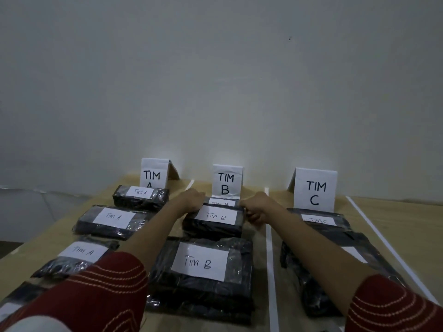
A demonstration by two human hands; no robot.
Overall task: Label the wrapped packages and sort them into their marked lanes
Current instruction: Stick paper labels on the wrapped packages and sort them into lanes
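Two hands hold one package. The left hand [191, 200] curls its fingers over the left end of the middle Tim B package [213, 221], and the right hand [257, 209] grips its right end with the fingers folded in. This black-wrapped package has a white handwritten label on top and sits in the centre lane of the wooden table [407, 224]. Whether it rests there or is slightly lifted cannot be told.

A smaller rear Tim B package [221, 202] lies just behind it, and a large front Tim B package [203, 267] lies nearer the person. The TIM B sign [226, 182] stands at the far end of that lane, by the wall. White tape strips [269, 248] run along the table and divide the lanes.

In the left lane, three Tim A packages [112, 220] lie in a row before the TIM A sign [152, 174]. In the right lane, a Tim C package [318, 220] lies before the TIM C sign [314, 190]. A further black package [354, 243] sits nearer, partly hidden by the right forearm, and its label is unreadable. Red sleeves [100, 283] with pale stitching cover both upper arms.
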